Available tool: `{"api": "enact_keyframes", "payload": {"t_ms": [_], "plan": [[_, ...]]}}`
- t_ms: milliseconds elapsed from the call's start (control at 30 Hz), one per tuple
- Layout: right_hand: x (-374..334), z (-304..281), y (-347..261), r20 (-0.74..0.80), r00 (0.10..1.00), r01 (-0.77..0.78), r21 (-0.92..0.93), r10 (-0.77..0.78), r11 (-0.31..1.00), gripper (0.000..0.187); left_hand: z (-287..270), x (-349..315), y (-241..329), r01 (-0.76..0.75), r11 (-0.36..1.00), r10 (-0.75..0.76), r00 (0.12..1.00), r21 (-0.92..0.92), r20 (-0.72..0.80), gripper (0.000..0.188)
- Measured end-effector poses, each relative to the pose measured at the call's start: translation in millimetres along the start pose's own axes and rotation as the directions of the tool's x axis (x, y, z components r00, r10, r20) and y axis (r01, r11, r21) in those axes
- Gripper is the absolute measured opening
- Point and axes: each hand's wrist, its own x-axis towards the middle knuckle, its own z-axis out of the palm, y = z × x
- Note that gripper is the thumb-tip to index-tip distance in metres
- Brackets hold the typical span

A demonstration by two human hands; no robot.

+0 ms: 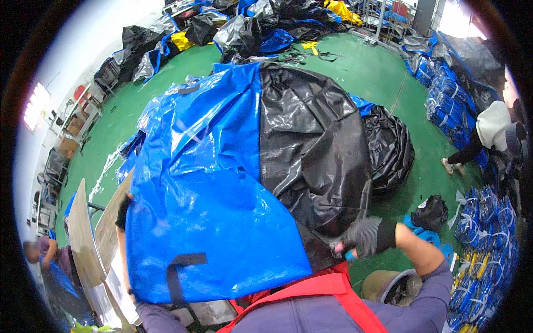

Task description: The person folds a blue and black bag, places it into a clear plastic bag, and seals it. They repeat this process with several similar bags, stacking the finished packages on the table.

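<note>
A large, shiny plastic tarpaulin (211, 222), blue on the left and black on the right, spreads in front of me from chest height toward the floor. A dark strap (176, 277) lies across its near blue part. At its left edge is my left hand (125, 208) in a dark glove, mostly hidden by the sheet, with fingertips at the edge. My right hand (358, 238), in a grey and black glove, is closed on the tarpaulin's near black edge. A round black bundle (388, 147) sits beyond the sheet on the right.
Stacks of tied blue bundles (486, 244) line the right side, where a person (491, 130) bends over. A bucket (388, 286) and a black bag (430, 212) stand nearer. Tarpaulin heaps (239, 36) cover the far floor. Boards (86, 233) and another person (50, 255) are at left.
</note>
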Motion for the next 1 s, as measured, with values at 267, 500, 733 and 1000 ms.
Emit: {"api": "enact_keyframes", "payload": {"t_ms": [267,500,733,1000], "plan": [[116,-132,136,-0.866,0.261,-0.803,0.050,0.426,0.594,0.069,-15,-84,-65,0.072,0.994,-0.097,0.925,-0.081,-0.368,0.069],[166,-106,200,-0.756,0.268,-0.803,0.168,0.598,0.572,0.039,25,-86,-137,0.206,0.976,-0.144,0.852,0.068,-0.503,0.065],[98,-147,193,-0.894,0.183,-0.591,0.232,0.408,0.773,0.035,-63,-118,-124,0.354,0.858,0.150,0.520,0.372,-0.841,0.035],[156,-185,154,-0.574,0.489,-0.869,-0.252,0.656,0.427,0.041,-10,-99,-82,0.445,0.007,0.607,0.710,0.895,-0.358,0.078]]}}
